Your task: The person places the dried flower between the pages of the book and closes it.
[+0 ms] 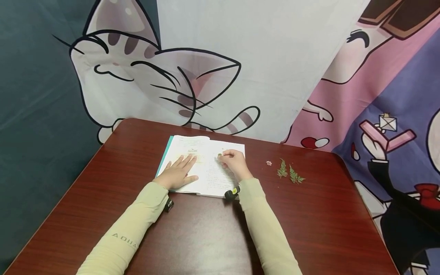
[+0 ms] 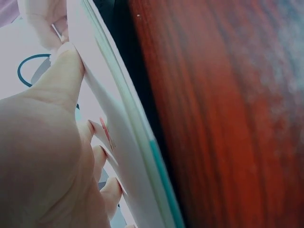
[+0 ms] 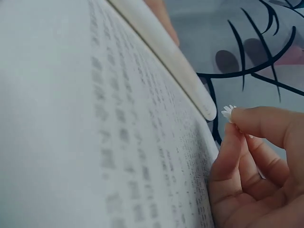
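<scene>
An open book (image 1: 214,179) with printed pages and a teal cover edge lies on the table. My left hand (image 1: 177,175) rests on its left page with fingers spread straight, the thumb pointing toward the middle fold. Over the right page, my right hand (image 1: 236,163) pinches a small flower between thumb and forefinger. White petals of this flower (image 3: 228,112) stick out past the fingertips in the right wrist view; the rest of it is hidden by the fingers. From the left wrist side, the book (image 2: 118,109) shows its page edges under the left hand.
To the right of the book on the brown table (image 1: 330,214) lie a small pinkish-white flower (image 1: 269,163) and two green fern-like leaves, one leaf (image 1: 282,169) left of the other leaf (image 1: 295,177). Behind the table hangs a cartoon-printed cloth (image 1: 268,68).
</scene>
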The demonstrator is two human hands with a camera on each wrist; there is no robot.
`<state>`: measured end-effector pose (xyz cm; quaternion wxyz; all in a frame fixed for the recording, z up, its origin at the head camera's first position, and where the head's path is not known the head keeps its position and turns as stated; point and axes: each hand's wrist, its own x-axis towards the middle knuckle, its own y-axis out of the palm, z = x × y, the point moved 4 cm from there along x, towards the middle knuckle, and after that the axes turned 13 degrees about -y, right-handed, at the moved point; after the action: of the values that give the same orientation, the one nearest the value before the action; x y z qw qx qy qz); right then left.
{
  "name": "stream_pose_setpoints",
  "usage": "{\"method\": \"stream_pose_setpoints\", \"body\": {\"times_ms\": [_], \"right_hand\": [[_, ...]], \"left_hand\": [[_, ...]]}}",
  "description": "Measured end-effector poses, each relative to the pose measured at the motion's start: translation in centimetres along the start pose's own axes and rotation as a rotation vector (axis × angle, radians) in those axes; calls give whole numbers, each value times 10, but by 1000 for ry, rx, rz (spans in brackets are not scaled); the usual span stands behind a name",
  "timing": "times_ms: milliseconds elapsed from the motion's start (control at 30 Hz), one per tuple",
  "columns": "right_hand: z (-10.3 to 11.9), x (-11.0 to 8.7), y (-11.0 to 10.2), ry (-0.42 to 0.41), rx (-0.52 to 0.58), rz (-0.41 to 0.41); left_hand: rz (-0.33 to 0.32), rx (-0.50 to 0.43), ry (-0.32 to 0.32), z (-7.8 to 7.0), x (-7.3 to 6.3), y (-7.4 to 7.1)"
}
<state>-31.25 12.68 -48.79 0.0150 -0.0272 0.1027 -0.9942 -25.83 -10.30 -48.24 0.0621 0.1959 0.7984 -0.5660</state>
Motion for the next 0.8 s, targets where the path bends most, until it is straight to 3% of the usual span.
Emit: {"method": "stream_pose_setpoints", "body": {"times_ms": [267,500,800], "right_hand": [[-4,11,2,14,-103,-57],[-6,19,3,8,-203,-61],[-6,18,3,6,-223,-114]], "left_hand": [[5,3,0,0,-1,0],[3,8,-1,-1,-1,-2],[2,12,-1,0,1,0]]}}
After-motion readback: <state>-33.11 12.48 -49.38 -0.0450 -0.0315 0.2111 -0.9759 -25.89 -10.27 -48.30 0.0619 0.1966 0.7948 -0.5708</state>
